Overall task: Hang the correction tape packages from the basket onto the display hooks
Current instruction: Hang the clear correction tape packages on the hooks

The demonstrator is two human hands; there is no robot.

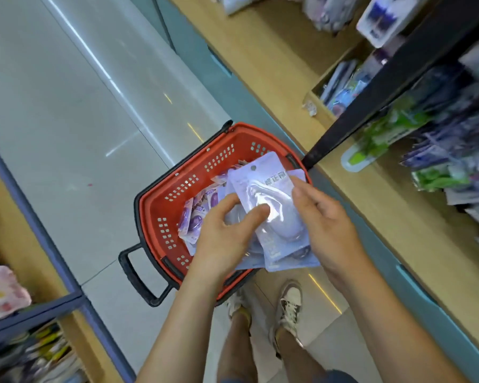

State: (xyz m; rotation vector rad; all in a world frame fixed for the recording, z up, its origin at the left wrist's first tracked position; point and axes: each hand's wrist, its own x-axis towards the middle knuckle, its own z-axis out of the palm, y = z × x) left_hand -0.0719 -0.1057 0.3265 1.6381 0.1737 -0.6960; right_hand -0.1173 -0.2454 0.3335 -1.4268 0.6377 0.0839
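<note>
Left grip [221, 239], right grip [324, 225] around packages [271, 189]

Bright even indoor light; glare streaks on floor [94, 59]; right-hand shelves [440, 139] motion-blurred; wide-angle edge bending.

I see the left hand [221, 239] and right hand [324, 225] gripping a stack of lilac correction tape packages [277, 233] at centre frame, above the red basket [161, 194]. Loose packages [194, 217] lie inside it, at 9 o'clock from the stack. Stocked shelving [288, 64] stands at 2 o'clock.
</note>
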